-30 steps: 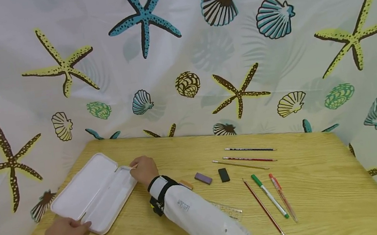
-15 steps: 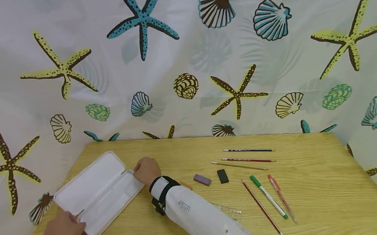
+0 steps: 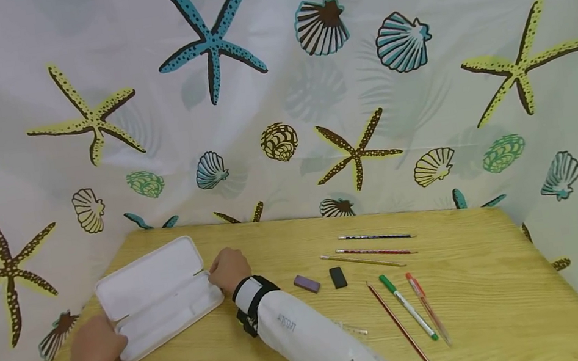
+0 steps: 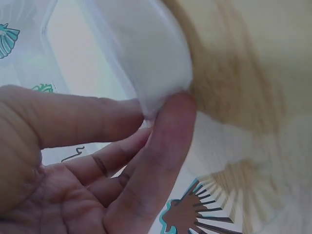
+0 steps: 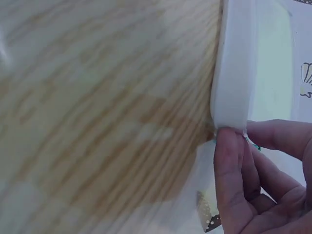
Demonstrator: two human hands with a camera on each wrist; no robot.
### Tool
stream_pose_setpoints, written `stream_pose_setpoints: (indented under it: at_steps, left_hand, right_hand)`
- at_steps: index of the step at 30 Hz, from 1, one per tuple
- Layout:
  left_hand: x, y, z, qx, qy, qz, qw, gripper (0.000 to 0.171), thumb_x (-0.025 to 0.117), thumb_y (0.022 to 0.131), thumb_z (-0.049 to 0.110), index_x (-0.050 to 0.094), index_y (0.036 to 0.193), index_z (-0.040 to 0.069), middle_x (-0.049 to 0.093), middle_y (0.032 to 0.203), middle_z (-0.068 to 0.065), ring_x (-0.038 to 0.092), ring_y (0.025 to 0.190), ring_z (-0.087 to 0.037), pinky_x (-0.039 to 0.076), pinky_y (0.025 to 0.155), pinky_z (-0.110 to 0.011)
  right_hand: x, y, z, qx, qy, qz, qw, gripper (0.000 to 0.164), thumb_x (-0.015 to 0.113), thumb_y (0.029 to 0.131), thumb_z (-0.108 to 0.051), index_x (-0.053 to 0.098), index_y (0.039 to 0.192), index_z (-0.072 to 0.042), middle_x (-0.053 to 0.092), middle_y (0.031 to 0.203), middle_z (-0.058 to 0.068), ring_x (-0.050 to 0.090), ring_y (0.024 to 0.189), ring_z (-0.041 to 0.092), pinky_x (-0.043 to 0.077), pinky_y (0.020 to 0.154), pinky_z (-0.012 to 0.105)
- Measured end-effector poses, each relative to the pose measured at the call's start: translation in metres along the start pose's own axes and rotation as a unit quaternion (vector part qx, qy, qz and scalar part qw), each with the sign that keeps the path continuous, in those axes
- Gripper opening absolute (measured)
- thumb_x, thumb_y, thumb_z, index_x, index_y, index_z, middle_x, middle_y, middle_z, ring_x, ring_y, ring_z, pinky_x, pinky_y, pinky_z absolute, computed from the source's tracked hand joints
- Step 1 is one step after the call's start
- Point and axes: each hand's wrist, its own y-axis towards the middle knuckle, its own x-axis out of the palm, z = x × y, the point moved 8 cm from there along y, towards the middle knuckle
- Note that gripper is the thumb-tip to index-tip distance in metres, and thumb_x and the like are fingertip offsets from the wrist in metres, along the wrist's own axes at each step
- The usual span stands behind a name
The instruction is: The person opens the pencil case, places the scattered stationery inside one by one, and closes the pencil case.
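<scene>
A white pencil case (image 3: pixel 164 321) lies opened on the table at the left, its lid (image 3: pixel 149 274) folded back toward the wall. Both of its long compartments look bare. At the case's left end my left hand (image 3: pixel 94 345) pinches the wall between thumb and finger, which the left wrist view shows close up. My right hand (image 3: pixel 229 269) pinches the opposite end wall; in the right wrist view its thumb and fingertips (image 5: pixel 229 139) meet at the corner of the case.
On the wooden table (image 3: pixel 480 277) lie a purple eraser (image 3: pixel 306 283), a black eraser (image 3: pixel 338 277), several pencils (image 3: pixel 376 251), a green-capped pen (image 3: pixel 408 307) and a red-capped pen (image 3: pixel 428 308). A clear ruler (image 3: pixel 353 328) is partly behind the right sleeve. A patterned cloth (image 3: pixel 275 83) surrounds the table.
Both hands have turned the pencil case clockwise, so it sits more parallel to the table's back edge. The view has shifted slightly, and the orange block is now hidden by the right arm.
</scene>
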Motion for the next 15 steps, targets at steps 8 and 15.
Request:
stream_pose_setpoints:
  at_steps: [8,15]
  left_hand:
    - [-0.006,0.011,0.010,-0.020,-0.005,0.049,0.9986,0.014,0.064,0.073,-0.001,0.051,0.065,0.001,0.045,0.064,-0.009,0.045,0.060,-0.027,0.034,0.050,-0.035]
    - [-0.002,0.020,0.010,-0.032,-0.029,0.078,0.9960,0.017,0.063,0.075,-0.002,0.054,0.061,0.003,0.049,0.060,-0.008,0.048,0.057,-0.026,0.036,0.047,-0.035]
  right_hand:
    - [-0.009,0.001,0.006,0.018,0.027,-0.032,0.999,0.022,0.079,0.077,-0.001,0.071,0.058,-0.008,0.054,0.044,-0.004,0.051,0.040,0.010,0.041,0.040,0.022]
    - [-0.004,0.013,0.028,0.042,0.018,-0.080,0.996,0.013,0.089,0.073,-0.007,0.077,0.069,-0.006,0.067,0.058,0.001,0.065,0.057,0.014,0.054,0.058,0.023]
